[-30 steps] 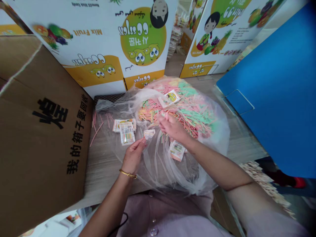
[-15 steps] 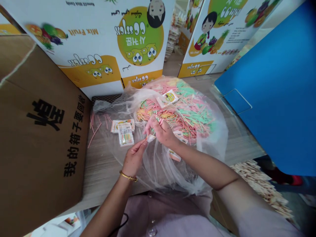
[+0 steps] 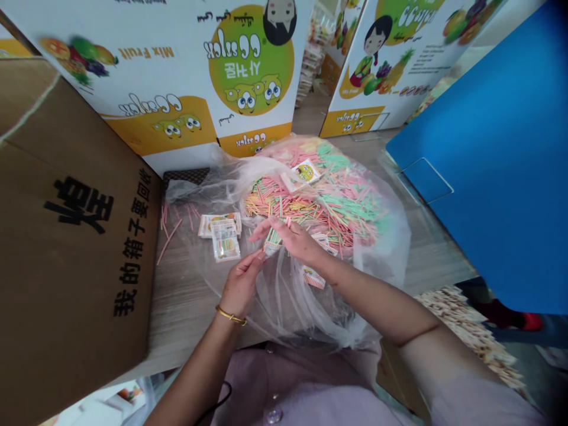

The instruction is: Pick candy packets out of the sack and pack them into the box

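My left hand [image 3: 242, 281], closed in a pinch, grips the edge of a small clear packet [image 3: 271, 249] with a checked border. Green and pale candy sticks [image 3: 274, 236] stand in the packet's mouth. Over them, my right hand [image 3: 296, 238] is closed with a pink stick end showing at its fingers; part of the sticks is hidden behind it. Just beyond both hands, a heap of pink, green and yellow candy sticks [image 3: 319, 201] lies in a clear plastic bag [image 3: 394, 236]. A printed packet [image 3: 306, 171] rests on the heap.
Filled packets [image 3: 226, 241] lie left of my hands, and more packets [image 3: 314, 277] lie under my right forearm. Loose pink sticks [image 3: 170, 241] are by a brown carton [image 3: 89, 248]. Printed boxes [image 3: 160, 77] stand behind; a blue panel [image 3: 492, 177] is at right.
My right hand has come down slightly toward the packet and turned flatter. Candy sticks now show in the packet's mouth. My left hand has stayed nearly in place.
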